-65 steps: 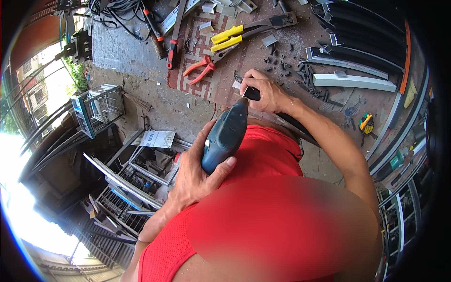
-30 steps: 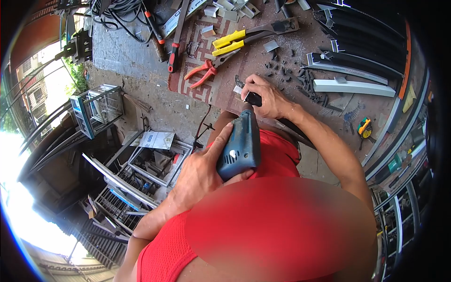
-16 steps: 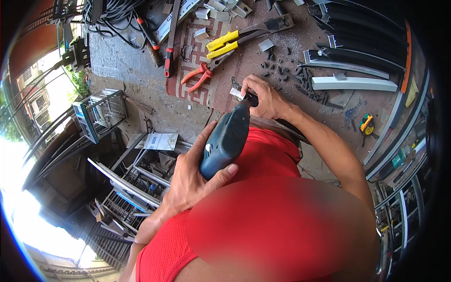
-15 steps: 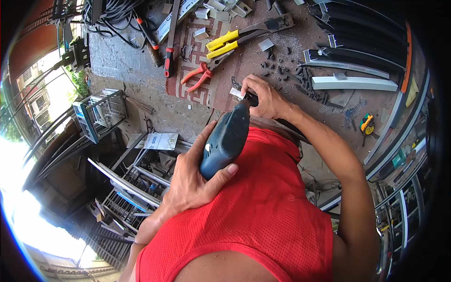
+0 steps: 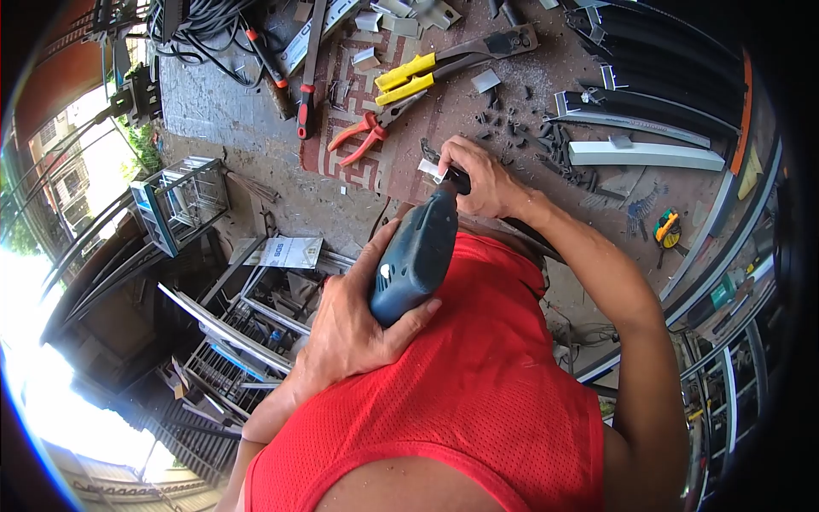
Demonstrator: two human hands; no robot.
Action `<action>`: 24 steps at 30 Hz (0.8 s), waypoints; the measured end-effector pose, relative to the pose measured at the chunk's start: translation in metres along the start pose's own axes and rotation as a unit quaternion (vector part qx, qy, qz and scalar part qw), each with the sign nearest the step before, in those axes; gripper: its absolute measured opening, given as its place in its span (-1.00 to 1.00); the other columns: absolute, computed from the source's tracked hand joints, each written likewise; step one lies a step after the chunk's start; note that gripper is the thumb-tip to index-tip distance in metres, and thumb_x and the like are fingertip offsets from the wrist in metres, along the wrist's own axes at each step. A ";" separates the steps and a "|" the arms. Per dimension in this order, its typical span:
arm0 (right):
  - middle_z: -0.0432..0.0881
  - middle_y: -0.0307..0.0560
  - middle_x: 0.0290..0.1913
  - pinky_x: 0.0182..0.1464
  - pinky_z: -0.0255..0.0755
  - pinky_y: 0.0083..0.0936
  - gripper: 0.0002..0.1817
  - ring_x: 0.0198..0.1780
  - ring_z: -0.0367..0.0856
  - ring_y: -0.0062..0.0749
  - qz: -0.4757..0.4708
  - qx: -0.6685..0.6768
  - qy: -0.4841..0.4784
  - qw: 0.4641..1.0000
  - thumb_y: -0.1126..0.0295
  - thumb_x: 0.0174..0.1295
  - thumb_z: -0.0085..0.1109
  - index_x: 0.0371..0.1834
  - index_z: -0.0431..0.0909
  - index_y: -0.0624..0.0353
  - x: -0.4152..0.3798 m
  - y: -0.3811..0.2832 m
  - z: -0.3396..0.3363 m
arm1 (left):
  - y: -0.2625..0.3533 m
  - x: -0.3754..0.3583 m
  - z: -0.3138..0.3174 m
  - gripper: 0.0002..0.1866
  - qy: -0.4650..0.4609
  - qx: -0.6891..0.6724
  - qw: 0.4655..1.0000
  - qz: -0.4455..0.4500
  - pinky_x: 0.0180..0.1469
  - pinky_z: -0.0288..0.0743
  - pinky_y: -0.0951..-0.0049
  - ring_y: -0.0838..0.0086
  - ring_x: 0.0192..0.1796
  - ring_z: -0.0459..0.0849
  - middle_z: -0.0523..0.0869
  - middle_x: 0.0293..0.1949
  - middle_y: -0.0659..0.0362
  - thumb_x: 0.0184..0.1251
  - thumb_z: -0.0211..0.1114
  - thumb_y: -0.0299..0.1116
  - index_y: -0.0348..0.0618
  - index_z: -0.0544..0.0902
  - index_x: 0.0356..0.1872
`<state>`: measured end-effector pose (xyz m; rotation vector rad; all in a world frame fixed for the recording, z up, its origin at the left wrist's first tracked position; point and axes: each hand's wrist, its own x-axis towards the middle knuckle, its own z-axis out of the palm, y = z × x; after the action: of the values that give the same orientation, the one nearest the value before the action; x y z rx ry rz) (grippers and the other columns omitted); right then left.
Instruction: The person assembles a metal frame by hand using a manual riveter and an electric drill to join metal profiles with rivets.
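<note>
My left hand (image 5: 354,320) is wrapped round the body of a dark blue power drill (image 5: 415,256), whose nose points away from me. At the table's near edge, my right hand (image 5: 479,177) pinches a dark strip (image 5: 458,179) close to the drill's tip. A small silver metal bracket (image 5: 430,169) sits beside those fingertips, right by the drill's nose. More of the dark strip shows under my right wrist. Where the tip meets the work is too small and covered to make out.
Red-handled pliers (image 5: 368,136), yellow-handled cutters (image 5: 418,77) and a red-handled file (image 5: 307,102) lie on the table. Black offcuts (image 5: 554,141) are scattered right of them, near a white metal profile (image 5: 644,154) and a tape measure (image 5: 666,229). Black cable (image 5: 200,34) coils at far left.
The drill and my left hand have shifted slightly to the right, the drill's rear swinging with them. My right hand stays in nearly the same place.
</note>
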<state>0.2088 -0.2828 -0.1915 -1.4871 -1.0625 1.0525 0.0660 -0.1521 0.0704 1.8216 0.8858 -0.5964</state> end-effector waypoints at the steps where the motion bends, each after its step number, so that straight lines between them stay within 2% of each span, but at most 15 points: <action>1: 0.48 0.08 -0.15 0.07 0.47 -0.16 -0.66 -0.01 0.54 0.08 -0.002 -0.001 0.001 1.000 0.50 -0.04 0.23 -0.15 0.43 0.17 -0.001 -0.001 0.000 | 0.003 0.000 0.000 -0.03 -0.003 0.002 1.000 -0.006 0.21 0.63 0.16 -0.08 0.11 0.81 0.77 0.00 -0.34 0.19 0.55 -0.07 -0.39 0.32 0.53; 5: 0.47 0.09 -0.15 0.07 0.47 -0.15 -0.66 -0.01 0.54 0.10 -0.014 0.002 0.006 1.000 0.50 -0.04 0.24 -0.15 0.42 0.17 0.000 0.000 0.001 | 0.009 0.001 0.002 -0.01 0.003 0.034 0.999 0.019 0.11 0.68 0.14 -0.13 0.01 0.82 0.77 -0.07 -0.35 0.16 0.56 -0.07 -0.38 0.31 0.54; 8: 0.47 0.09 -0.15 0.06 0.46 -0.13 -0.65 -0.02 0.54 0.10 -0.033 -0.002 0.011 0.999 0.48 -0.03 0.27 -0.15 0.41 0.17 0.000 0.004 0.000 | 0.029 0.004 -0.003 -0.01 -0.070 0.065 0.994 -0.049 0.21 0.62 0.21 -0.12 0.11 0.80 0.77 -0.02 -0.33 0.13 0.58 -0.20 -0.40 0.29 0.54; 9: 0.47 0.08 -0.15 0.06 0.46 -0.13 -0.64 -0.02 0.54 0.10 -0.039 -0.001 0.011 0.999 0.47 -0.03 0.29 -0.14 0.41 0.17 0.000 0.005 0.001 | 0.029 0.004 -0.001 0.01 -0.063 0.104 0.992 -0.017 0.08 0.69 0.13 -0.17 -0.04 0.82 0.78 -0.13 -0.32 0.12 0.58 -0.18 -0.37 0.27 0.56; 12: 0.46 0.08 -0.15 0.05 0.45 -0.13 -0.64 -0.03 0.53 0.11 -0.052 0.000 0.010 0.999 0.43 0.01 0.33 -0.13 0.42 0.16 -0.001 0.005 0.001 | 0.039 0.007 0.000 0.02 -0.122 0.194 0.972 -0.043 -0.03 0.71 0.03 -0.19 -0.17 0.82 0.79 -0.23 -0.30 0.12 0.57 -0.13 -0.35 0.26 0.57; 13: 0.46 0.08 -0.16 0.05 0.45 -0.13 -0.64 -0.03 0.53 0.11 -0.056 -0.002 0.010 0.998 0.42 0.03 0.34 -0.12 0.42 0.16 0.000 0.005 0.000 | 0.043 0.010 0.000 0.04 -0.131 0.193 0.972 -0.033 -0.13 0.69 -0.02 -0.19 -0.28 0.81 0.77 -0.34 -0.26 0.15 0.54 -0.06 -0.34 0.23 0.58; 16: 0.46 0.08 -0.16 0.05 0.45 -0.13 -0.60 -0.03 0.53 0.11 -0.067 -0.004 0.008 0.998 0.34 0.03 0.39 -0.12 0.42 0.15 0.000 0.003 -0.002 | 0.041 0.011 0.004 0.05 -0.124 0.209 0.970 0.001 -0.15 0.69 -0.01 -0.20 -0.29 0.80 0.77 -0.36 -0.25 0.18 0.52 -0.01 -0.34 0.20 0.58; 19: 0.47 0.09 -0.15 0.06 0.45 -0.13 -0.57 -0.01 0.53 0.11 -0.055 -0.007 0.007 0.998 0.32 0.01 0.41 -0.12 0.42 0.15 0.001 0.007 0.000 | 0.042 0.018 0.010 0.06 -0.122 0.208 0.970 -0.021 -0.15 0.69 -0.02 -0.19 -0.31 0.80 0.76 -0.37 -0.24 0.21 0.51 0.03 -0.35 0.18 0.59; 22: 0.48 0.09 -0.13 0.08 0.45 -0.14 -0.59 0.01 0.53 0.12 -0.071 -0.006 0.014 0.997 0.36 0.01 0.39 -0.11 0.42 0.14 0.000 0.005 -0.001 | 0.040 0.016 0.012 0.08 -0.111 0.215 0.970 0.013 -0.17 0.68 -0.06 -0.19 -0.31 0.80 0.76 -0.33 -0.26 0.21 0.52 0.06 -0.34 0.17 0.60; 24: 0.49 0.09 -0.12 0.09 0.45 -0.15 -0.61 0.03 0.54 0.12 -0.041 0.001 0.001 0.999 0.42 0.01 0.35 -0.10 0.42 0.14 -0.003 0.001 -0.002 | 0.043 0.008 0.000 0.09 -0.139 0.212 0.967 0.004 -0.06 0.70 0.00 -0.16 -0.19 0.83 0.78 -0.23 -0.27 0.18 0.56 0.05 -0.36 0.21 0.59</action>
<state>0.2102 -0.2858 -0.1919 -1.4296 -1.1116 0.9943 0.1050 -0.1602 0.0884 2.0493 0.5892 -1.0717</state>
